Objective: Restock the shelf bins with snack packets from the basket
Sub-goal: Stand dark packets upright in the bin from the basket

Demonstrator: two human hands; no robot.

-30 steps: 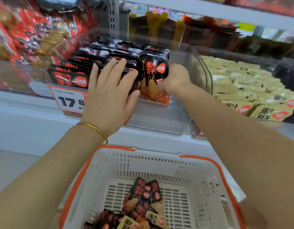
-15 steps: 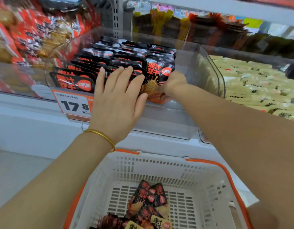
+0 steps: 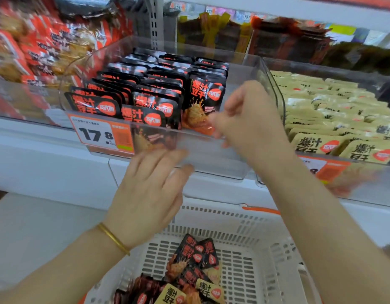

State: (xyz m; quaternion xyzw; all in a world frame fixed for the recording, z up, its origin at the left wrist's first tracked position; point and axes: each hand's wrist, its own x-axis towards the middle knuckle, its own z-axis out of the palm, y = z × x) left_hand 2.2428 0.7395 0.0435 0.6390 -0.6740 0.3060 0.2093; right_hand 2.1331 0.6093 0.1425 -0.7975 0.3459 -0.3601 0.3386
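Rows of black snack packets [image 3: 145,88] stand in a clear shelf bin [image 3: 211,154]. The front packet of the right row [image 3: 203,99] stands upright. My right hand [image 3: 248,119] is beside it inside the bin, fingers loosely curled, fingertips touching its lower right corner, thumb apart. My left hand [image 3: 150,194] is open with fingers spread, below the bin's front wall and above the basket. The white basket with an orange rim [image 3: 266,249] sits below, holding several black packets [image 3: 194,260] and some yellow ones [image 3: 209,290].
A price tag reading 17.8 [image 3: 99,134] is fixed to the bin's front left. A bin of yellow packets [image 3: 321,119] lies to the right, red packets [image 3: 36,53] to the left. The white shelf ledge [image 3: 47,167] runs under the bins.
My left hand has dropped from the packets in the bin to below its front wall. My right hand has loosened on the front packet, which now stands in the right row.
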